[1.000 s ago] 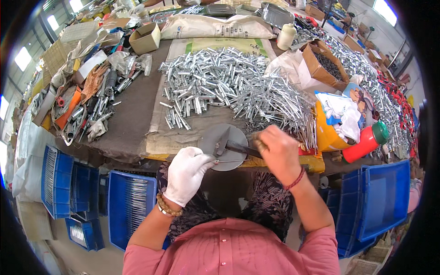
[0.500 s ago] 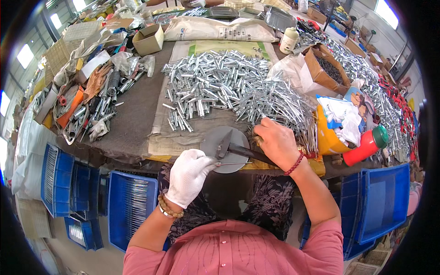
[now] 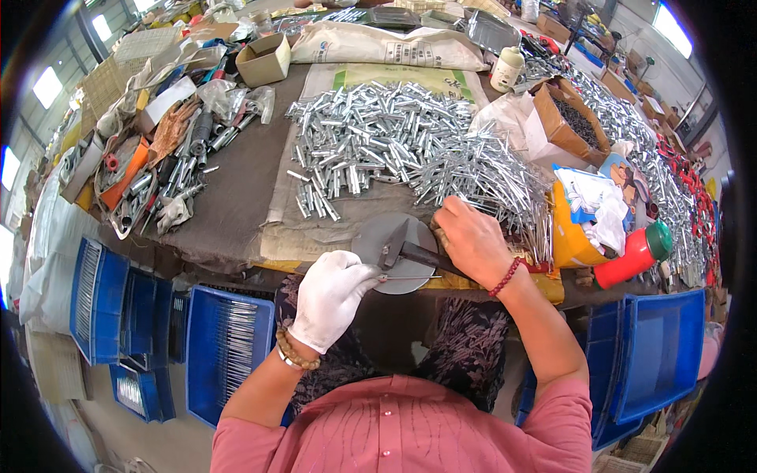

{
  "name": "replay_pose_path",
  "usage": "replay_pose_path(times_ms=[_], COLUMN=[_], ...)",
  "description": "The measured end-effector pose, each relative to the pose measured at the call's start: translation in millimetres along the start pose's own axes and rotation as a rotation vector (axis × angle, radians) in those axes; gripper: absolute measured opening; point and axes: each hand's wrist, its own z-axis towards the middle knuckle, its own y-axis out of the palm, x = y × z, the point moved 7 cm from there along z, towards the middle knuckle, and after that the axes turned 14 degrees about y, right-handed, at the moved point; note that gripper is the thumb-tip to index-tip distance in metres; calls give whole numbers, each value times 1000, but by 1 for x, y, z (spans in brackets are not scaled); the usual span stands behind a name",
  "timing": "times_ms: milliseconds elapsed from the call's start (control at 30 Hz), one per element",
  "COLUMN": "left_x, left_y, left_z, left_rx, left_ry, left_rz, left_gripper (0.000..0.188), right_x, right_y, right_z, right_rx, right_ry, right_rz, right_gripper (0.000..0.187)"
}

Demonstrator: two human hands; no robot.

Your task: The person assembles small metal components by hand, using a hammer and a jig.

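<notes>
I watch a person at a crowded bench (image 3: 236,173), and I take the grey round disc (image 3: 369,240) as my mark. The left hand (image 3: 334,290), in white glove, is at the near left side of this disc; its thumb and forefinger grasp a thin metal rod (image 3: 414,277), which points to the right, over the near part of the disc. A hammer (image 3: 392,246) has its head above the disc, and the dark handle goes to the right, toward the bare right hand (image 3: 475,243). The fingers of this hand are bent, but whether they grasp something, I cannot tell. Beyond the disc there is a large heap of shiny metal pieces (image 3: 378,142). Well to the right of the disc, a red bottle (image 3: 624,264) leans; well to the left, below the bench, a blue tray (image 3: 203,347) contains slim rods (image 3: 236,347)
</notes>
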Motion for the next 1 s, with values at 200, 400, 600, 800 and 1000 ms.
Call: replay_pose_path(times_ms=[200,400,600,800,1000], left_x=[0,-2,2,1,-2], left_y=[0,5,1,-1,-1], left_z=[0,-3,-2,-3,-4], left_rx=[-6,10,8,20,39], left_ry=[61,89,66,65,72], left_rz=[57,58,54,22,-12], left_gripper=[17,14,13,13,20], right_x=[-35,-88,-70,-69,-72], right_y=[-22,-6,1,14,14], right_z=[-14,-24,-20,-27,-29], right_rx=[-5,-2,-29,-53,-29], right_ry=[-26,-141,17,42,84], right_rz=[212,355,607,596,662], right_gripper=[13,21,27,33,30])
